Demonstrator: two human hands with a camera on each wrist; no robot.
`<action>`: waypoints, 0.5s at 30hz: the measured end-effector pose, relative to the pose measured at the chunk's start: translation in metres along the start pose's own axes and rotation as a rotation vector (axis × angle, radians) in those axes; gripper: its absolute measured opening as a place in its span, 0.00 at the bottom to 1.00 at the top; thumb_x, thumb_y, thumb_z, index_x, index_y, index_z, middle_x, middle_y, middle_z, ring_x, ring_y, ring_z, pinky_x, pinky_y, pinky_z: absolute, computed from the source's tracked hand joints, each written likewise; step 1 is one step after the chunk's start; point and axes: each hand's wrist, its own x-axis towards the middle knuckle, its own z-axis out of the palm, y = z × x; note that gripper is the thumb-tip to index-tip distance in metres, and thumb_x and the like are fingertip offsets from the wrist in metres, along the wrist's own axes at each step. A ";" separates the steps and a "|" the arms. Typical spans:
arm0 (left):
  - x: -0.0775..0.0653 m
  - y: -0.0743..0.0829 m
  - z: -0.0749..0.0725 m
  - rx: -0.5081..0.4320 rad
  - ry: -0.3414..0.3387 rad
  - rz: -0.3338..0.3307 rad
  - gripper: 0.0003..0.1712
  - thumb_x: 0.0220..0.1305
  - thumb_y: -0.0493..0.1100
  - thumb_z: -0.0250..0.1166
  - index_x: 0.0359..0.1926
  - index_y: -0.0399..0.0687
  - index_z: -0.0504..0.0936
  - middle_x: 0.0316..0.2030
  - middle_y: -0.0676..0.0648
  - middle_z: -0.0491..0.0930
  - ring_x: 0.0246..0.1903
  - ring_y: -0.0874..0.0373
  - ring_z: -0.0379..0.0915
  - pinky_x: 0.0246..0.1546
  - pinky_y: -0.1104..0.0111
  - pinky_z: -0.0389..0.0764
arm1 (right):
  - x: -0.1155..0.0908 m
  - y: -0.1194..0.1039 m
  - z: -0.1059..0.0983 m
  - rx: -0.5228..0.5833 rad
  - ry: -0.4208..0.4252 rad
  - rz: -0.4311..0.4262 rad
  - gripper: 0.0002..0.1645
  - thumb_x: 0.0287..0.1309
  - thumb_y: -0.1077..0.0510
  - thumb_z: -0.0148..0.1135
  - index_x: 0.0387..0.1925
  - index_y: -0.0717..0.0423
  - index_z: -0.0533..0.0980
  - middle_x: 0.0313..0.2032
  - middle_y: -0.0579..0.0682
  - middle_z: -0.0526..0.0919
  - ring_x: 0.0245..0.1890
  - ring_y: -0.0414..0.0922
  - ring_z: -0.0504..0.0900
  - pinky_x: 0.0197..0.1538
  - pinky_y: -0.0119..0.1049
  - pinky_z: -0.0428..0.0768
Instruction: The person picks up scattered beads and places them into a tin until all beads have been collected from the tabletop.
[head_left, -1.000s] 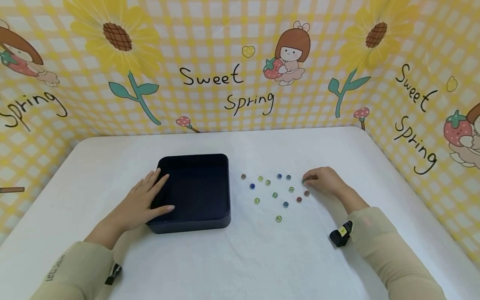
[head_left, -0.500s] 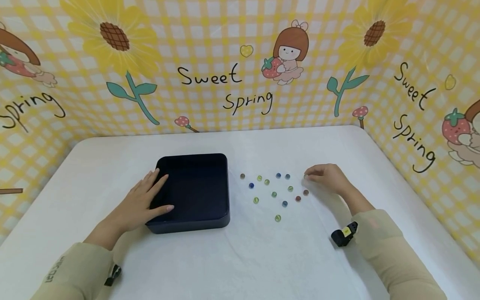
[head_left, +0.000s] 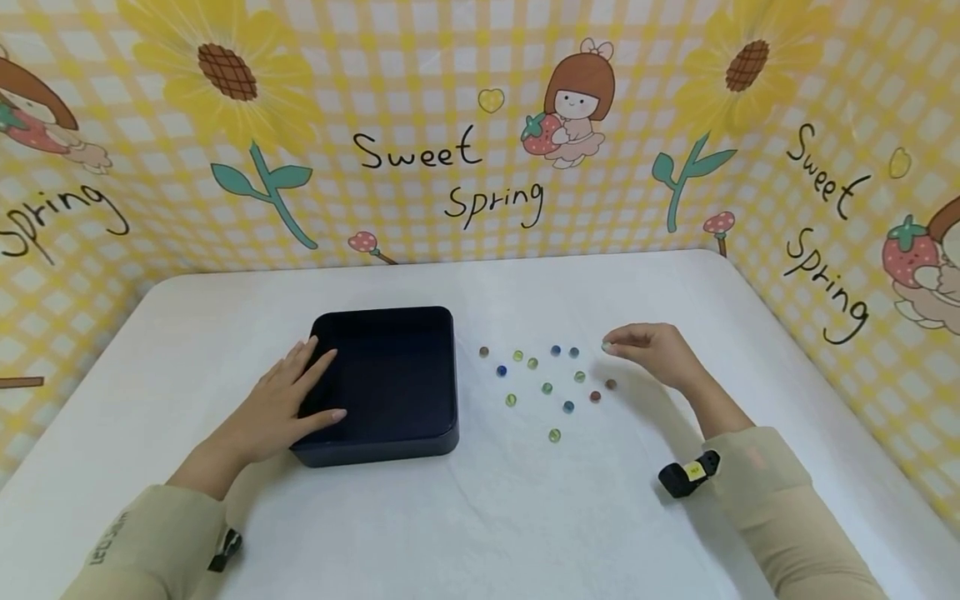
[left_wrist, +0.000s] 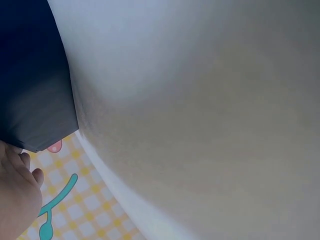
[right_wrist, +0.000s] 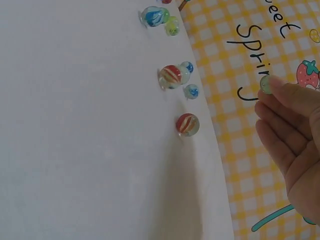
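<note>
Over the left rim of a dark square tray [head_left: 382, 450] my left hand [head_left: 273, 408] rests with spread, straight fingers, the thumb across the near left edge. In the left wrist view only part of that hand shows beside the tray's dark outer wall [left_wrist: 40, 105]. My right hand [head_left: 656, 354] is raised above the table, right of the scattered marbles, and pinches a pale green marble [right_wrist: 266, 85] between thumb and fingertip. On the cloth below it lie a red-striped marble [right_wrist: 188, 125], a brownish marble [head_left: 611, 384] and a blue marble [head_left: 573, 352].
Several more glass marbles, green, blue and brownish, lie loose between the tray and my right hand, among them a green marble [head_left: 554, 435] nearest me. A white cloth [head_left: 495, 533] covers the table. Yellow checked fabric [head_left: 420, 208] stands behind it and at both sides.
My right hand has lifted the pale green marble off the cloth, up and slightly away from me. My left hand stays on the tray.
</note>
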 end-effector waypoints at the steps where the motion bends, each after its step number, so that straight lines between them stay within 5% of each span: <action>1: 0.000 0.000 0.000 0.000 0.000 0.000 0.46 0.55 0.63 0.52 0.67 0.50 0.40 0.65 0.40 0.31 0.63 0.47 0.25 0.58 0.51 0.35 | 0.000 -0.002 0.000 0.009 0.006 -0.001 0.19 0.49 0.48 0.60 0.38 0.57 0.78 0.40 0.52 0.79 0.44 0.48 0.74 0.46 0.43 0.71; 15: 0.001 0.000 0.000 0.004 -0.002 -0.001 0.46 0.55 0.63 0.51 0.67 0.49 0.41 0.65 0.40 0.32 0.63 0.49 0.22 0.57 0.48 0.37 | -0.003 -0.029 0.008 0.118 0.017 -0.105 0.17 0.50 0.52 0.60 0.37 0.60 0.78 0.38 0.53 0.80 0.38 0.42 0.77 0.44 0.38 0.73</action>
